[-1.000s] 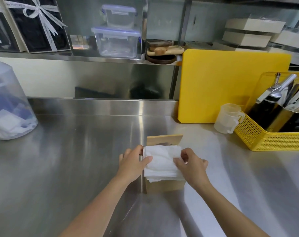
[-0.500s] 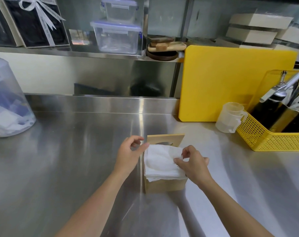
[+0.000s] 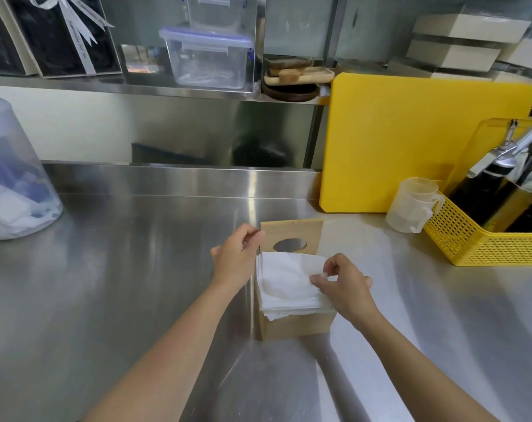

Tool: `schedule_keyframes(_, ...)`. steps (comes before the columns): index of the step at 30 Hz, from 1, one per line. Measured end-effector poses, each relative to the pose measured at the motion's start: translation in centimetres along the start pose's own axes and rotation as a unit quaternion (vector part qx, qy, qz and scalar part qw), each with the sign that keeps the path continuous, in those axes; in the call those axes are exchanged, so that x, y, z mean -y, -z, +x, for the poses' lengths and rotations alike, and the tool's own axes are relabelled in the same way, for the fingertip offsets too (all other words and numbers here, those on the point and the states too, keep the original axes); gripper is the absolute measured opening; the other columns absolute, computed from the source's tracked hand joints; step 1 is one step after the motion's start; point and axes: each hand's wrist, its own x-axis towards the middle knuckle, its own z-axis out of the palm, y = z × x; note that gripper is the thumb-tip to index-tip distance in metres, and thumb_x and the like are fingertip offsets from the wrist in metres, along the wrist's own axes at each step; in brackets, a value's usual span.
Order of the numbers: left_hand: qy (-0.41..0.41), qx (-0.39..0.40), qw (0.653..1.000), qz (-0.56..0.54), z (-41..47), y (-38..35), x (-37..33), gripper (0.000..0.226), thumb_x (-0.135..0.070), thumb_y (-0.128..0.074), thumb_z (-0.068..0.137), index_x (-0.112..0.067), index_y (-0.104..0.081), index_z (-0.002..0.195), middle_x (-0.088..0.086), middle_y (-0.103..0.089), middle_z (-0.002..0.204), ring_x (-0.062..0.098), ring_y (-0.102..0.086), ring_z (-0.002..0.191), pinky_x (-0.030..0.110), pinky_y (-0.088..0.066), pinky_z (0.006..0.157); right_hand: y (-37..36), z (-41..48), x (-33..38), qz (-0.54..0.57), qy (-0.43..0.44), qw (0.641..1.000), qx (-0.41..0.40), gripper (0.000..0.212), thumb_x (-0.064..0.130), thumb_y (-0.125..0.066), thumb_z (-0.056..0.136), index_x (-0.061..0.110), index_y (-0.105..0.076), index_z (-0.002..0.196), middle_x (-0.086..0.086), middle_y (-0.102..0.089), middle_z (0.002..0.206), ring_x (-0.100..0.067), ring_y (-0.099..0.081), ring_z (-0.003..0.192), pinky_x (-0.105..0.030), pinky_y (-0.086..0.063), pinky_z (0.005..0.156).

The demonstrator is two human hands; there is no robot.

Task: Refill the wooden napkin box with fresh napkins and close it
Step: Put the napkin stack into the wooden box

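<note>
The napkins (image 3: 284, 280) on the wooden box (image 3: 298, 325) are pinched by the right hand (image 3: 342, 286). The left hand (image 3: 235, 257) is held loosely curled, empty, beside the lid (image 3: 292, 236). A yellow cutting board (image 3: 410, 141) is leaned behind.

The napkins (image 3: 286, 281) hide the inside of the wooden box (image 3: 298, 325), and the right hand (image 3: 345, 289) covers their right edge. Left of the box, the translucent tub (image 3: 12, 178) is cut by the frame edge, its contents only blurred shapes

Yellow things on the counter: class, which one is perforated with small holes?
The yellow basket at the far right, holding bottles. Its walls are a grid of small holes, whereas the yellow cutting board leaning upright behind it is solid and smooth.
</note>
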Motion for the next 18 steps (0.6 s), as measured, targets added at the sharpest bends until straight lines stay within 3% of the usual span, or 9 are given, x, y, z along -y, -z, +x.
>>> schedule_keyframes(3, 0.051, -0.006, 0.997, -0.063, -0.2, 0.0, 0.6, 0.02, -0.049, -0.057, 0.08, -0.029, -0.055, 0.084, -0.01, -0.062, 0.083, 0.006, -0.056, 0.08, 0.039, -0.035, 0.098, 0.2, 0.1, -0.2, 0.047, -0.021, 0.999, 0.006, 0.02, 0.023, -0.067, 0.081, 0.022, -0.048, 0.076, 0.006, -0.053, 0.078, -0.024, -0.047, 0.089, -0.044, -0.041, 0.087)
schedule_keyframes(5, 0.079, -0.003, 0.991, -0.112, -1.1, -0.2, 1.2, 0.035, -0.049, -0.063, 0.076, -0.024, -0.051, 0.098, -0.006, -0.059, 0.09, 0.01, -0.055, 0.083, 0.036, -0.042, 0.092, 0.3, 0.1, -0.2, 0.075, -0.025, 0.997, -0.002, 0.025, 0.025, -0.068, 0.08, 0.028, -0.045, 0.07, 0.011, -0.051, 0.074, -0.03, -0.049, 0.096, -0.042, -0.044, 0.079)
schedule_keyframes(8, 0.078, -0.047, 0.988, -0.125, -2.7, -0.6, 2.0, 0.036, -0.036, -0.068, 0.08, -0.017, -0.045, 0.1, 0.003, -0.053, 0.099, 0.02, -0.052, 0.089, 0.029, -0.043, 0.079, 0.2, 0.3, -0.2, 0.093, -0.015, 0.995, -0.02, 0.029, 0.022, -0.069, 0.079, 0.03, -0.044, 0.068, 0.013, -0.051, 0.075, -0.031, -0.048, 0.098, -0.033, -0.036, 0.076)
schedule_keyframes(11, -0.108, -0.119, 0.987, 0.031, -4.3, -0.9, 2.9, 0.027, -0.037, -0.06, 0.08, -0.013, -0.05, 0.087, 0.001, -0.054, 0.084, 0.016, -0.047, 0.076, 0.027, -0.038, 0.073, 0.0, 0.3, -0.1, 0.065, -0.006, 0.998, -0.02, 0.023, 0.021, -0.068, 0.081, 0.024, -0.046, 0.074, 0.007, -0.052, 0.078, -0.025, -0.046, 0.09, -0.035, -0.036, 0.082)
schedule_keyframes(13, -0.25, -0.056, 0.957, 0.132, -5.0, -1.2, 3.2, 0.019, -0.031, -0.056, 0.081, -0.013, -0.057, 0.078, -0.001, -0.058, 0.076, 0.012, -0.046, 0.073, 0.02, -0.032, 0.069, -0.1, 0.3, 0.1, 0.025, -0.004, 1.0, -0.012, 0.018, 0.02, -0.065, 0.083, 0.016, -0.048, 0.084, 0.001, -0.052, 0.083, -0.014, -0.042, 0.077, -0.037, -0.035, 0.089)
schedule_keyframes(15, -0.305, 0.003, 0.934, 0.187, -5.1, -1.3, 2.8, 0.016, -0.03, -0.056, 0.079, -0.016, -0.063, 0.076, -0.004, -0.063, 0.078, 0.014, -0.053, 0.078, 0.02, -0.032, 0.073, -0.2, 0.4, 0.1, -0.019, 0.005, 1.0, -0.012, 0.017, 0.021, -0.063, 0.085, 0.014, -0.048, 0.09, -0.001, -0.054, 0.087, -0.012, -0.037, 0.072, -0.037, -0.034, 0.09)
schedule_keyframes(18, -0.318, 0.024, 0.905, 0.282, -4.7, -1.0, 2.0, 0.023, -0.041, -0.054, 0.075, -0.024, -0.069, 0.071, -0.008, -0.068, 0.084, 0.017, -0.058, 0.087, 0.03, -0.028, 0.087, -0.5, 0.5, 0.2, -0.078, 0.027, 0.996, -0.02, 0.016, 0.024, -0.059, 0.088, 0.017, -0.046, 0.092, -0.001, -0.054, 0.091, -0.017, -0.035, 0.083, -0.035, -0.032, 0.089)
